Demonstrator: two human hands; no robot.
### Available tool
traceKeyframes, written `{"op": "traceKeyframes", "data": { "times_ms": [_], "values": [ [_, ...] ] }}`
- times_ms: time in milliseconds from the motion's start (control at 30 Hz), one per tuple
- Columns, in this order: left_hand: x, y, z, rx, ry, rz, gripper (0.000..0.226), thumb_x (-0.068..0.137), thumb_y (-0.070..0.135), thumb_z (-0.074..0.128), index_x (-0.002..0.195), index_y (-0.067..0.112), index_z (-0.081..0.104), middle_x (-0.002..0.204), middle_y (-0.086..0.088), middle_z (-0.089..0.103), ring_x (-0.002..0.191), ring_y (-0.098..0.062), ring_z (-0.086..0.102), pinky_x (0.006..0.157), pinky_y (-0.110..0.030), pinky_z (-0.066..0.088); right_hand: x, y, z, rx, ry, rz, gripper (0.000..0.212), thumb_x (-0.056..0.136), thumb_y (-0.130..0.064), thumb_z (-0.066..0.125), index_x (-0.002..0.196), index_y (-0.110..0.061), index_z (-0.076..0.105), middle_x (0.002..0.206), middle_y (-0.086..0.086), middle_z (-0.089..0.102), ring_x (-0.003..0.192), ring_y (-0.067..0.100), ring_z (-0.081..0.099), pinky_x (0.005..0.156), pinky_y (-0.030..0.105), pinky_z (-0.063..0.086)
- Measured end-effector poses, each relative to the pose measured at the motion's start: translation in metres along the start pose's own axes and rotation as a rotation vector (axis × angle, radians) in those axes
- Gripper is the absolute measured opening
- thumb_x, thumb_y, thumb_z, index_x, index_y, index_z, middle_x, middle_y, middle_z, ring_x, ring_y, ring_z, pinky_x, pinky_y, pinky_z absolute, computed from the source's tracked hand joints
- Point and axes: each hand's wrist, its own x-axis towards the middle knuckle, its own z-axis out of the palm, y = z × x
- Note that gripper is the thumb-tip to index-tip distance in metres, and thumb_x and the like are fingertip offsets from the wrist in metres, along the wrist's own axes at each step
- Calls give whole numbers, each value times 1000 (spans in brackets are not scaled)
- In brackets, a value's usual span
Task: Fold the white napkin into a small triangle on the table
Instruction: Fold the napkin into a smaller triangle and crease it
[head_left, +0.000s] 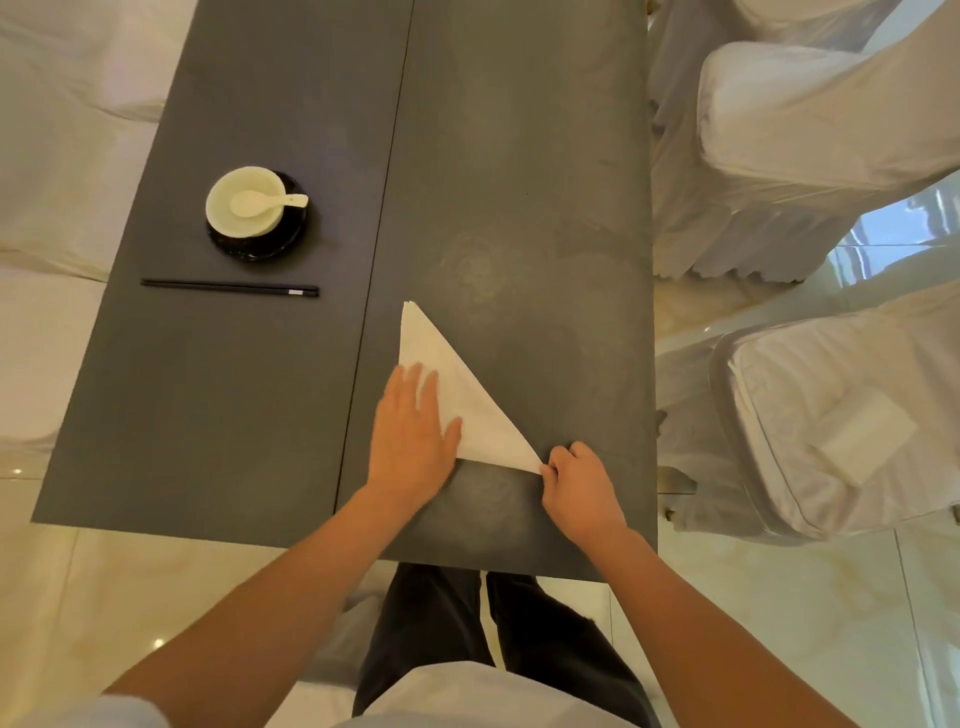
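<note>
- Fingers of the right hand (582, 488) pinch the near right corner of the white napkin (457, 384); the left hand (413, 434) lies flat and spread, holding nothing, pressing its left side.
- Napkin lies as a triangle on the matte grey worktop (519, 182).
- Cloth looks light, limp and likely to slide; corners seem the best hold.
</note>
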Motion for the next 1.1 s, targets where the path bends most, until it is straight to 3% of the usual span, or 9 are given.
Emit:
{"op": "traceKeyframes", "data": {
  "times_ms": [167, 300, 400, 600, 833, 1100],
  "values": [
    [-41, 22, 28, 165, -250, 329, 73, 100, 50, 28, 154, 7, 6, 163, -18, -2, 149, -37, -7, 121, -51, 12, 0, -3, -2, -24, 0, 16, 19, 100, -25, 41, 88, -15, 52, 92, 0, 45, 81, 14, 44, 74, 24, 39],
    [-63, 39, 43, 207, -343, 504, 72, 101, 53, 19, 154, 9, -1, 163, -13, -7, 149, -33, -14, 122, -49, 4, -1, -8, -4, -53, 10, -2, 23, 101, -25, 41, 98, -10, 58, 94, 2, 50, 86, 15, 49, 84, 28, 46],
    [-63, 38, 52, 241, -370, 511, 72, 100, 55, 18, 154, 12, -3, 164, -11, -9, 148, -32, -18, 122, -50, 0, -2, -10, -7, -94, -13, -28, 25, 102, -23, 39, 101, -8, 59, 92, 3, 49, 92, 19, 52, 89, 32, 47],
    [-50, 35, 56, 256, -364, 562, 68, 100, 56, 21, 155, 21, 2, 164, -8, -8, 149, -33, -16, 121, -51, 1, 2, -6, -3, -69, -16, 6, 25, 101, -23, 39, 100, -9, 60, 94, 3, 52, 80, 12, 44, 74, 22, 35],
    [-39, 17, 55, 270, -338, 650, 67, 100, 59, 16, 155, 25, -2, 164, -6, -10, 149, -31, -16, 121, -52, 4, 2, -9, -4, -87, -31, 6, 24, 101, -23, 40, 100, -8, 58, 98, 6, 55, 86, 17, 50, 81, 28, 43],
    [-41, -35, 38, 291, -328, 522, 72, 97, 66, 16, 154, 30, -8, 163, -6, -14, 148, -33, -19, 119, -53, 1, 4, -7, -4, -119, -59, -16, 21, 101, -17, 39, 104, -8, 57, 92, -1, 44, 94, 20, 51, 82, 28, 43]
  ]
}}
